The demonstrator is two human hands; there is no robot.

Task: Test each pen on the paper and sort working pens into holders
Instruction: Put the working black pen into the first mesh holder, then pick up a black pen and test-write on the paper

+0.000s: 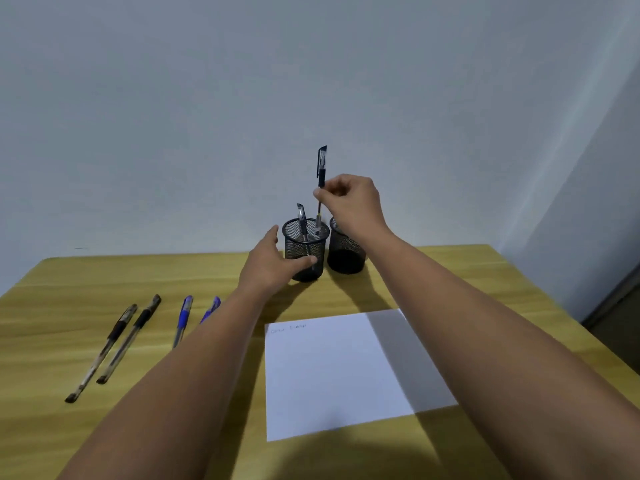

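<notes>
Right grip: the right hand [349, 199] pinches a capped black gel pen [321, 183] upright, its lower end inside the left black mesh cup [304, 249], likely to drop it in cleanly.
Left grip: the left hand [273, 263] wraps the cup's wall, fingers curled, seemingly steadying it.
Already sorted: another black pen [302, 223] leans inside.
Hidden: the second mesh cup [346, 251] is partly behind the wrist; its contents can't be made out.
Counter: the white paper sheet [346, 372] bears faint, illegible marks; four untested pens [138, 334] lie left, one partly covered.

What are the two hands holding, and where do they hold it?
The right hand pinches a black pen mid-barrel. The left hand grips the left mesh holder round its lower side.
</notes>
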